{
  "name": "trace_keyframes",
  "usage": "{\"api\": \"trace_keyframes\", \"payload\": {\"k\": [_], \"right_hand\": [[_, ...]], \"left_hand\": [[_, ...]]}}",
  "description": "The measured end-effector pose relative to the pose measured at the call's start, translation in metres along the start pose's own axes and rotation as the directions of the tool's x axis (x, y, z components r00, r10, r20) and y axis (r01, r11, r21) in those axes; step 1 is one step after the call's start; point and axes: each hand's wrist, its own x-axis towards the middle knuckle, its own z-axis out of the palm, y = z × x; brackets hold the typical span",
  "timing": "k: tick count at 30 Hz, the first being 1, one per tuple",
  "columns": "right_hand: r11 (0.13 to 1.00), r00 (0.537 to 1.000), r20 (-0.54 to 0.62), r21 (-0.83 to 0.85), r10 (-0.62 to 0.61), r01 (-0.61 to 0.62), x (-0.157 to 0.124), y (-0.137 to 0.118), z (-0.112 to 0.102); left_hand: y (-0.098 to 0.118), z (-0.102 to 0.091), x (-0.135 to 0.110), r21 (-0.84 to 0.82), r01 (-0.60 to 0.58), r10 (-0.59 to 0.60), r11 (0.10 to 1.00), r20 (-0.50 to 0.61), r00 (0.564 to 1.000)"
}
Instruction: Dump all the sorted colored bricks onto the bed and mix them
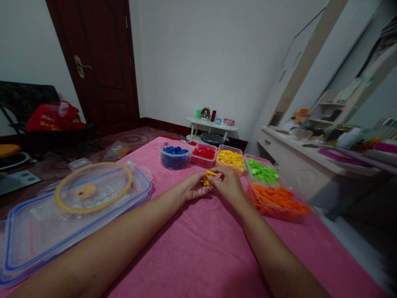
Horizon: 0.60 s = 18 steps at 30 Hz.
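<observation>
A small yellow brick piece [209,178] was seen: bright yellow, blocky, a few studded bricks stuck together, details blurred. It was held just above the pink-clothed bench [201,248], near the middle of it and in front of the tub row.

Edges and room: the far edge was lined by a round tub of blue bricks [161,147], a tub of red bricks [205,145] and a tub of yellow bricks [229,147], set just beside each other. The right edge was taken by a tub of green bricks [247,166] and a tub of orange bricks [273,212], the latter close to the drop-off. The left side was covered by a yellow-rimmed round lid [93,186] stacked on blue-rimmed rectangular lids [31,244]. Bare cloth was left open between and under the forearms, toward the near side.

The piece was pinched from both sides: left hand [194,188] fingers were curled shut on its left end, right hand [228,184] fingers were closed over its top and right end. The fingertips of both hands were nearly met around it, so only its upper face was visible.
</observation>
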Motion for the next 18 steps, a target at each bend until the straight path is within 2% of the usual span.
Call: {"api": "trace_keyframes", "payload": {"k": [5, 8, 13, 15, 18], "right_hand": [[0.998, 0.999, 0.014, -0.044, -0.048, 0.049, -0.004, -0.011, 0.002], [0.996, 0.999, 0.029, -0.077, -0.043, 0.045, -0.002, -0.014, -0.001], [0.968, 0.999, 0.009, -0.249, 0.033, -0.03, 0.005, 0.0, -0.022], [0.922, 0.988, 0.079, -0.375, 0.135, -0.096, 0.003, 0.014, -0.029], [0.834, 0.934, 0.221, -0.537, 0.281, -0.124, -0.003, 0.029, -0.029]], "left_hand": [[-0.002, -0.007, 0.002, -0.134, -0.019, 0.037, 0.991, 0.134, 0.99], [0.0, -0.01, 0.0, -0.157, 0.051, -0.026, 0.986, 0.159, 0.987], [0.002, -0.006, -0.004, 0.001, 0.142, -0.142, 0.99, 0.05, 0.989], [0.001, -0.003, -0.006, 0.057, 0.154, -0.155, 0.987, 0.016, 0.988], [0.0, 0.002, -0.007, 0.161, 0.101, -0.093, 0.982, -0.052, 0.994]]}}
